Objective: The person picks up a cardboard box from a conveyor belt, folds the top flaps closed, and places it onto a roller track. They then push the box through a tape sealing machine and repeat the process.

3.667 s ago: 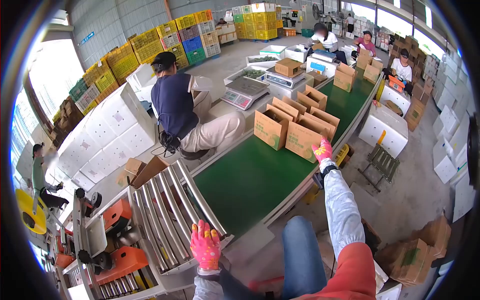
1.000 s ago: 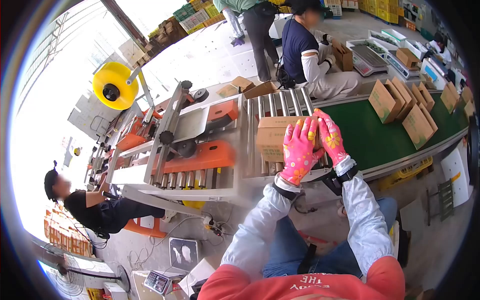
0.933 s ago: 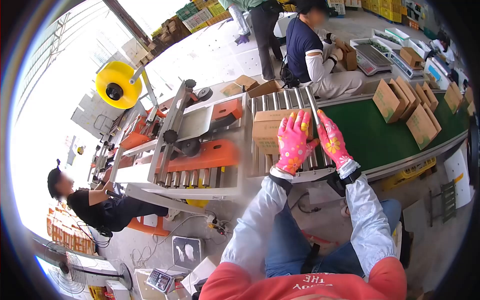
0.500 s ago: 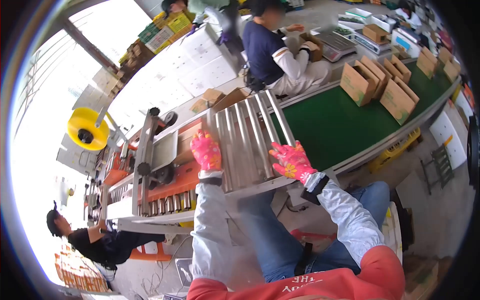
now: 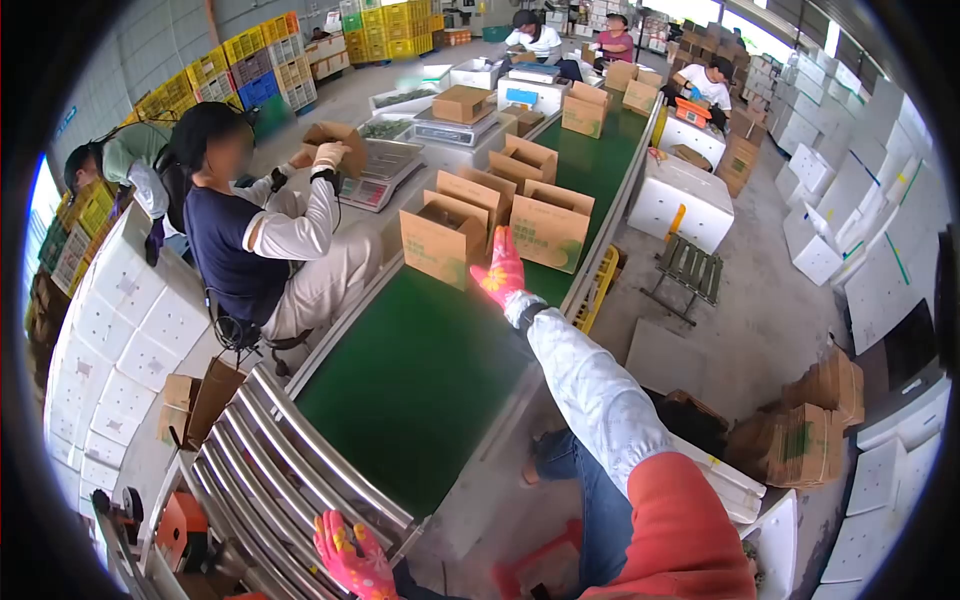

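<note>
Currently, right hand: the right hand point(image 5: 499, 272) reaches to the middle of the frame, fingers extended and thumb apart, a wide grip not closed around anything; the fingertips are at the near right edge of the left carton point(image 5: 436, 247), though contact is hard to tell.
Left hand: the left hand point(image 5: 354, 562) is low in the frame, by the metal rollers point(image 5: 283, 462), fingers spread and holding nothing visible; whether it presses on them cannot be told.
Cartons: the left carton stands upright, flaps raised, on the green belt point(image 5: 410, 365) at the centre of the frame; the right carton point(image 5: 551, 230) stands just beyond the hand to its right, with more open cartons point(image 5: 522, 160) behind.
Handling: the walls look like stiff cardboard, dry and not slippery, likely to bend at the raised flaps; the contents are not clear, so weight is uncertain, probably light to moderate.
Hold: the lower side walls, a flat palm on each, seem surest; the flaps would probably fold, and tipping could spill whatever is inside.
Co-worker: left of centre, a seated person point(image 5: 250, 225) holds another carton point(image 5: 338, 147) beside a weighing scale point(image 5: 378, 172).
</note>
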Demonstrator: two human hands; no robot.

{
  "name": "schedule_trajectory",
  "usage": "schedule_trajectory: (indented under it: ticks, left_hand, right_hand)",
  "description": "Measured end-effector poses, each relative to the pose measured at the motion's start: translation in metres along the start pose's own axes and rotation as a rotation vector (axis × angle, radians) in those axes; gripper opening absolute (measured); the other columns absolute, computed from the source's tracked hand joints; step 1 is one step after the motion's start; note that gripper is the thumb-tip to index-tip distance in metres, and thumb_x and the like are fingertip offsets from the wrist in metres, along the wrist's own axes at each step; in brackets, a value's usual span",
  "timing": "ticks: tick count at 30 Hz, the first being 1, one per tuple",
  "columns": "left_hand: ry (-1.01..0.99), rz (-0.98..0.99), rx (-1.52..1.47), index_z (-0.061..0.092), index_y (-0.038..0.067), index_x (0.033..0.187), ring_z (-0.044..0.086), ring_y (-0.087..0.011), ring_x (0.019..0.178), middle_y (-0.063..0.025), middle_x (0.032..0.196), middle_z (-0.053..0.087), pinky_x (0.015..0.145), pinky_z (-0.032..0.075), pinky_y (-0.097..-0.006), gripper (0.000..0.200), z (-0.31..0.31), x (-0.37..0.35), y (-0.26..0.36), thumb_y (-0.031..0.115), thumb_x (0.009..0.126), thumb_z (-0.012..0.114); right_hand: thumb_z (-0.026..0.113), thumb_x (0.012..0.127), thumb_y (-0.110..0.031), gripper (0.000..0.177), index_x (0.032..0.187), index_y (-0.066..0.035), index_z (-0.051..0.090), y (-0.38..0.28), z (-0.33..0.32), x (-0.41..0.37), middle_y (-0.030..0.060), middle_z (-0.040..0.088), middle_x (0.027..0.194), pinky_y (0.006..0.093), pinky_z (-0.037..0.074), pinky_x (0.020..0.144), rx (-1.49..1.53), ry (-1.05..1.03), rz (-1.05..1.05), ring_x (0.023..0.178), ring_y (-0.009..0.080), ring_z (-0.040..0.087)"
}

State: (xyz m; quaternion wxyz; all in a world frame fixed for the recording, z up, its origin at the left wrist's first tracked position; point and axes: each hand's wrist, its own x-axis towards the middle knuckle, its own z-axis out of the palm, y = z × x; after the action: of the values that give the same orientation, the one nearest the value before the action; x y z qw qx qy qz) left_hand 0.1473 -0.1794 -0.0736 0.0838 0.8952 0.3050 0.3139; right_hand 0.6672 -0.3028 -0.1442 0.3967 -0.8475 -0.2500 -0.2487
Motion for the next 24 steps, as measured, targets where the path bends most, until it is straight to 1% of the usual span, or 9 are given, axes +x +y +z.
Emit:
schedule_trajectory:
  ticks: [5,11,13,15,17,19,21,23,24]
  left_hand:
    - [-0.049,0.055,0.092,0.063,-0.004,0.109,0.058,-0.0401,0.107,-0.0203,0.107,0.065,0.097,0.042,-0.0498,0.029,-0.016,0.018,0.020,0.015,0.087,0.059]
    - [0.020,0.089,0.054,0.064,-0.003,0.109,0.058,-0.0390,0.107,-0.0195,0.108,0.065,0.095,0.044,-0.0483,0.028,-0.012,0.015,0.016,0.014,0.088,0.059]
    - [0.007,0.069,0.117,0.065,-0.003,0.107,0.060,-0.0381,0.104,-0.0178,0.106,0.066,0.090,0.047,-0.0483,0.026,-0.015,0.016,0.023,0.013,0.086,0.061]
    - [0.116,0.152,0.067,0.066,-0.004,0.099,0.061,-0.0365,0.100,-0.0197,0.105,0.066,0.090,0.048,-0.0461,0.023,-0.015,0.012,0.028,0.014,0.086,0.062]
    - [0.160,0.093,-0.431,0.063,-0.003,0.104,0.063,-0.0246,0.084,-0.0115,0.091,0.067,0.078,0.051,-0.0354,0.024,-0.011,0.003,0.052,0.016,0.089,0.062]
    - [-0.164,-0.345,-1.115,0.058,0.000,0.121,0.054,-0.0347,0.116,-0.0190,0.118,0.062,0.097,0.042,-0.0447,0.035,0.011,-0.037,0.075,0.019,0.091,0.056]
    - [-0.271,-0.655,-1.563,0.056,0.002,0.125,0.057,-0.0300,0.109,-0.0175,0.118,0.061,0.093,0.043,-0.0442,0.040,0.043,-0.056,0.125,0.029,0.095,0.052]
    - [-0.848,-0.713,-3.049,0.055,0.003,0.122,0.058,-0.0275,0.102,-0.0149,0.111,0.061,0.096,0.041,-0.0438,0.043,0.127,-0.089,0.119,0.037,0.097,0.048]
    - [-0.990,-0.957,-2.957,0.057,0.004,0.116,0.057,-0.0265,0.100,-0.0122,0.106,0.061,0.096,0.040,-0.0429,0.044,0.138,-0.099,0.118,0.041,0.096,0.047]
  right_hand:
    - [0.066,0.077,-0.044,0.066,0.134,-0.015,0.050,0.007,0.026,0.069,0.0089,0.033,0.150,0.0428,0.020,0.114,-0.464,-0.619,-0.368,0.140,0.0330,0.024]
    - [0.062,0.080,-0.045,0.042,0.100,-0.008,0.069,-0.026,0.053,0.035,0.0200,0.051,0.132,0.0443,0.030,0.108,-0.259,-0.444,-0.106,0.128,0.0357,0.042]
    - [0.059,0.080,-0.048,0.041,0.086,-0.009,0.070,-0.043,0.048,0.037,0.0183,0.066,0.103,0.0458,0.045,0.092,-0.464,-0.771,-0.101,0.103,0.0358,0.059]
    - [0.061,0.076,-0.038,0.025,0.072,-0.016,0.072,-0.075,0.022,0.007,0.0057,0.069,0.074,0.0447,0.052,0.069,-0.475,-0.645,-0.165,0.075,0.0283,0.067]
    - [0.062,0.070,-0.032,0.017,0.070,-0.018,0.072,-0.087,0.020,-0.029,0.0053,0.068,0.072,0.0443,0.051,0.055,-0.455,-0.679,-0.323,0.069,0.0278,0.067]
    - [0.064,0.063,-0.032,0.016,0.067,-0.018,0.071,-0.120,-0.013,-0.074,0.0075,0.066,0.067,0.0448,0.050,0.053,-0.481,-0.758,-0.308,0.067,0.0290,0.066]
    - [0.064,0.065,-0.032,0.019,0.067,-0.015,0.071,-0.147,-0.059,-0.119,0.0091,0.066,0.067,0.0447,0.051,0.057,-0.336,-0.856,-0.322,0.069,0.0300,0.066]
    - [0.064,0.066,-0.033,0.022,0.068,-0.011,0.070,-0.164,-0.097,-0.160,0.0108,0.066,0.067,0.0445,0.052,0.062,-0.148,-0.903,-0.363,0.071,0.0309,0.066]
    - [0.064,0.067,-0.033,0.024,0.068,-0.010,0.070,-0.168,-0.113,-0.175,0.0117,0.066,0.068,0.0445,0.052,0.064,-0.076,-0.911,-0.384,0.072,0.0314,0.066]
